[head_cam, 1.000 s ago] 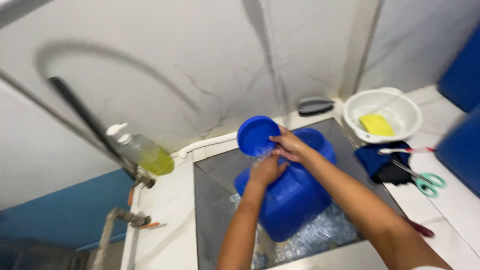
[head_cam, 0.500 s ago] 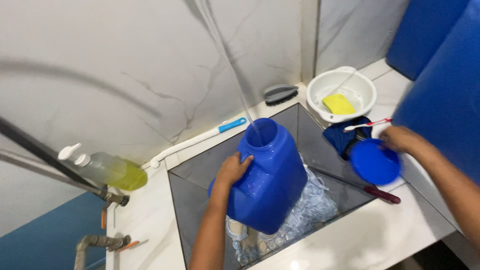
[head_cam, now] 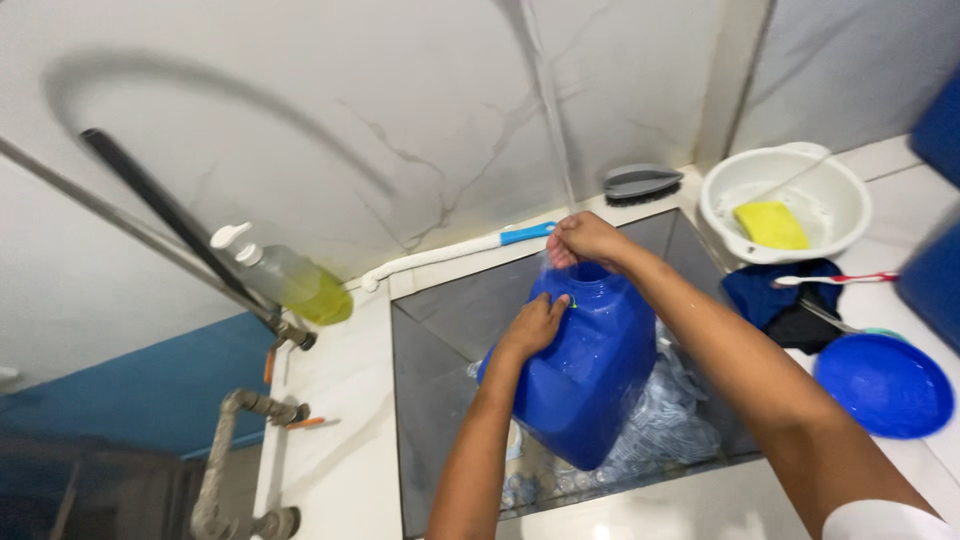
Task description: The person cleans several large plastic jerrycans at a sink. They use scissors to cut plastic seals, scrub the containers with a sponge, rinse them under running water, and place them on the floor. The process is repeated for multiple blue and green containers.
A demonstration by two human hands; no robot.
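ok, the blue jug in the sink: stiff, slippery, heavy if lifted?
The blue jug looks like rigid plastic, so probably stiff. Its surface is wet under the water stream, so likely slippery. The left hand steadies it tilted while the right hand is at its mouth; fill level unseen, weight unclear.

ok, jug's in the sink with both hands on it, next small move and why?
Probably steady the jug so its mouth sits squarely under the water stream. The left hand grips its shoulder, the right hand is at the mouth where the water lands, and the jug leans in the sink.
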